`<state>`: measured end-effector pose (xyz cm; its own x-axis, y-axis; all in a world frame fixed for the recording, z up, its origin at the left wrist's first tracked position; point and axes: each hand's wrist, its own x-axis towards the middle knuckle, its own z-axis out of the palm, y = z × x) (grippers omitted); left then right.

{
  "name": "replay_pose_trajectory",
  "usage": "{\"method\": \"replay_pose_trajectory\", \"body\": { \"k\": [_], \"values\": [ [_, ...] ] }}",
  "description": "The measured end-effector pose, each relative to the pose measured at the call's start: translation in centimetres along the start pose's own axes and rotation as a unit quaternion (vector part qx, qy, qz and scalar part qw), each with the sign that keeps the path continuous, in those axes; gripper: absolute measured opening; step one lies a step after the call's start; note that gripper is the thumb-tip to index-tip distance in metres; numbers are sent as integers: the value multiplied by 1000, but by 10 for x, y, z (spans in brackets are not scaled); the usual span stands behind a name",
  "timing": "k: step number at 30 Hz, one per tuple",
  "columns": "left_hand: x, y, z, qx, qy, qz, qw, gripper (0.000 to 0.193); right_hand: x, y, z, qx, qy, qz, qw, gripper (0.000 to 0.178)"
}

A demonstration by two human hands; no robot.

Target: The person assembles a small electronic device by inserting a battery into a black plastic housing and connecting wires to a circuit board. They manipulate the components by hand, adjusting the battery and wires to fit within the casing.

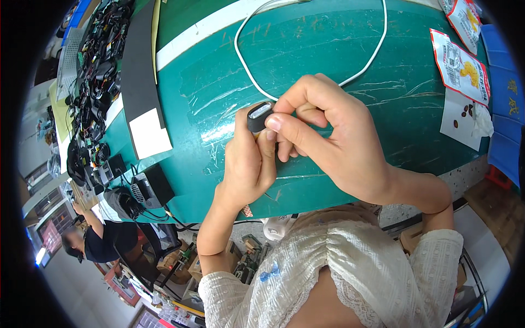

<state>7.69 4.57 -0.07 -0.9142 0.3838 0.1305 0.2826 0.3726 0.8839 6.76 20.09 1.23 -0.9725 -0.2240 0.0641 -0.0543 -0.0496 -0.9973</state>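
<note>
My left hand is wrapped round a small black oval-ended device, held upright above the table. Its top end shows a pale, silvery slot inside a black rim. My right hand comes in from the right, thumb and forefinger pinched together at the rim's right side. Whatever sits between those fingertips is too small or hidden to make out. A white cable loops over the table beyond my hands, and part of it passes out of sight behind the right hand.
The green table has a shiny, scuffed cover. Tangled black cables and parts line its left side, with a black box nearer. Snack packets, white paper and a blue bin are at right. Another person sits at lower left.
</note>
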Motion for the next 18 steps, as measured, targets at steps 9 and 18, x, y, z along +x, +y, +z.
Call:
{"method": "replay_pose_trajectory", "body": {
  "k": [9, 18],
  "values": [
    [-2, 0, -1, 32, 11, 20, 999, 23, 1, 2, 3, 23, -17, 8, 1000, 7],
    [-1, -3, 2, -104, 11, 34, 994, 20, 0, 2, 0, -17, -6, -4, 1000, 16]
  ]
}}
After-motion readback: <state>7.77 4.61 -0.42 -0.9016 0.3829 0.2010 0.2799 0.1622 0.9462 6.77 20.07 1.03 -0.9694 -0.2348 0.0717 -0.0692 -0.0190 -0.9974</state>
